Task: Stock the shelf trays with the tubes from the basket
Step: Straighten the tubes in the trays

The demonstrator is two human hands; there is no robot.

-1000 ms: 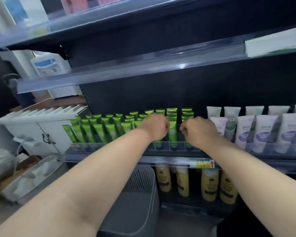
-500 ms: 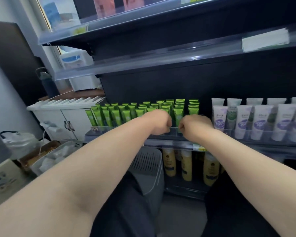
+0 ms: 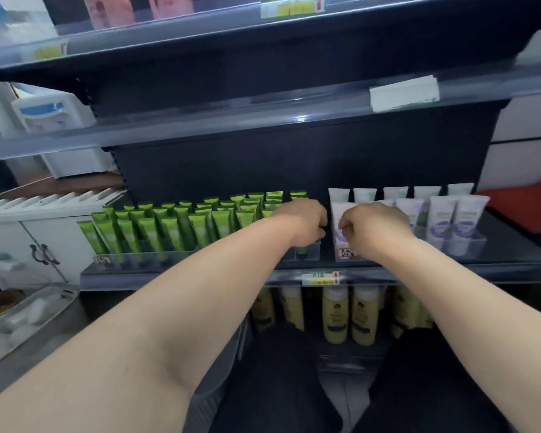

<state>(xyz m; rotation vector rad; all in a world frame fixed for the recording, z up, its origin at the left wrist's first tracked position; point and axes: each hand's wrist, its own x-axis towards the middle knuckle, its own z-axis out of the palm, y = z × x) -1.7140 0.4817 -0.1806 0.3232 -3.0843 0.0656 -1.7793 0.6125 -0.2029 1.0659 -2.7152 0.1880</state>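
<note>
Green tubes (image 3: pixel 169 232) stand in rows in a clear tray (image 3: pixel 144 257) on the middle shelf. My left hand (image 3: pixel 305 220) curls over the rightmost green tube (image 3: pixel 302 250) at that tray's right end, and only the tube's lower end shows under it. White tubes with purple labels (image 3: pixel 469 220) fill the tray on the right. My right hand (image 3: pixel 374 226) is curled over the leftmost white tube (image 3: pixel 341 242), thumb and fingertips pinching its right side. A sliver of the grey basket (image 3: pixel 211 393) shows below my left forearm.
The shelf edge (image 3: pixel 175 276) carries a yellow price tag (image 3: pixel 320 279). Yellow bottles (image 3: pixel 334 314) stand on the shelf below. An upper shelf (image 3: pixel 231 117) hangs close overhead. A white cabinet (image 3: pixel 28 239) and a metal tray (image 3: pixel 28 320) sit to the left.
Both hands have shifted right along the shelf: the left to the right end of the green tubes, the right from the green tubes to the first white tube. The view moved too.
</note>
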